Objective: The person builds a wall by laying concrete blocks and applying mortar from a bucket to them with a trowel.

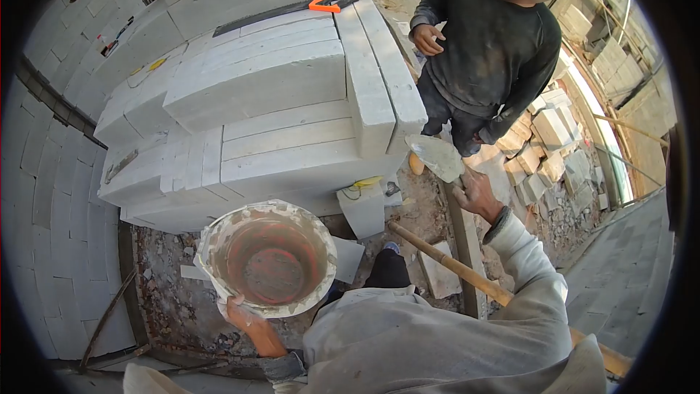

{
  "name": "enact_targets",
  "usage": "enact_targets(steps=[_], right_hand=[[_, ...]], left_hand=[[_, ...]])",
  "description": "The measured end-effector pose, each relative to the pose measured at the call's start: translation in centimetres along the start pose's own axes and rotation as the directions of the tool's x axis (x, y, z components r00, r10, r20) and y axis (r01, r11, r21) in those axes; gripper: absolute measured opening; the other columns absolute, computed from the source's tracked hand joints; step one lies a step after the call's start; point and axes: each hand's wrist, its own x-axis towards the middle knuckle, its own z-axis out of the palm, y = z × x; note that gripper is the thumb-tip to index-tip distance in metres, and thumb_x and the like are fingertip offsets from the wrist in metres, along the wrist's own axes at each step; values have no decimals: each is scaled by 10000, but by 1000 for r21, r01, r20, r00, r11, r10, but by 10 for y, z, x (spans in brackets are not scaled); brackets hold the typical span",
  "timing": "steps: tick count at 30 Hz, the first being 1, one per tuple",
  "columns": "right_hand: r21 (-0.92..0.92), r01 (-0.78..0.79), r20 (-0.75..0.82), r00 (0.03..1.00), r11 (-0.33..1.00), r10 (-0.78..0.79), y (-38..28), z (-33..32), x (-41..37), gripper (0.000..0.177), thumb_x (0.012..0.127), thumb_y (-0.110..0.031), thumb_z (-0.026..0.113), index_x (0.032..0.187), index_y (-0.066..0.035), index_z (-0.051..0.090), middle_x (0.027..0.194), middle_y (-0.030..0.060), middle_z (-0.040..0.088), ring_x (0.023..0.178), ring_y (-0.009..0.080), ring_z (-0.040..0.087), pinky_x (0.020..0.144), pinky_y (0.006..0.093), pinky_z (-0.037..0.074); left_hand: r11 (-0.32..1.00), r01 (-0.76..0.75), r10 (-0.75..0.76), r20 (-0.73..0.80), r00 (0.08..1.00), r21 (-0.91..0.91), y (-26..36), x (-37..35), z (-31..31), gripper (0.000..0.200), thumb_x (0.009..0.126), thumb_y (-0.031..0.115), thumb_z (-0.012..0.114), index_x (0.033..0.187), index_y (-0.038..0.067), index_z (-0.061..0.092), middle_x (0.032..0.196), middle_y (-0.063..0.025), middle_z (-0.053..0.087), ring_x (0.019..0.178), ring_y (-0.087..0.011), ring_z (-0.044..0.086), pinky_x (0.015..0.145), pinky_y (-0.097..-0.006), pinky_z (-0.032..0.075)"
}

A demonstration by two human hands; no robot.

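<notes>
A mortar-smeared bucket hangs in front of my body, its mouth facing up, with a little grey mortar at the bottom of its reddish inside. My left hand is closed on the bucket's near left rim. Out to the right, my right hand grips a trowel, its pale, mortar-coated blade pointing up and left, near the end of the block stack. The trowel's handle is mostly hidden in my fingers.
Stacked white blocks fill the area ahead, bearing a handsaw with an orange handle. A co-worker stands close at front right. A bamboo pole slants past my right side. Broken blocks and rubble lie on the ground.
</notes>
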Motion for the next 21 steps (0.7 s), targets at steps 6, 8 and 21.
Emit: enact_targets(steps=[6, 8, 21], right_hand=[[563, 22, -165, 982, 826, 86, 50, 73, 26, 302, 777, -143, 702, 1025, 15, 633, 965, 201, 665, 834, 356, 667, 730, 413, 519], [591, 93, -199, 979, 802, 33, 72, 113, 43, 329, 771, -147, 724, 1048, 10, 641, 992, 205, 663, 878, 366, 663, 769, 431, 520], [-25, 463, -595, 705, 886, -385, 137, 180, 163, 344, 716, -150, 766, 1002, -17, 629, 1000, 170, 634, 891, 346, 630, 786, 438, 512]], left_hand=[[1000, 18, -19, 81, 996, 20, -1, 3, -2, 451, 568, -16, 534, 1018, 3, 558, 1020, -87, 573, 915, -262, 575, 916, -352, 441], [1000, 7, -9, 100, 995, 19, -12, 8, -10, 445, 565, -11, 535, 1009, -2, 566, 990, -89, 577, 885, -263, 583, 893, -352, 455], [987, 80, -84, 25, 996, 141, -77, -80, 58, 435, 615, 98, 512, 1032, -20, 555, 1027, -88, 566, 952, -258, 571, 891, -358, 440]])
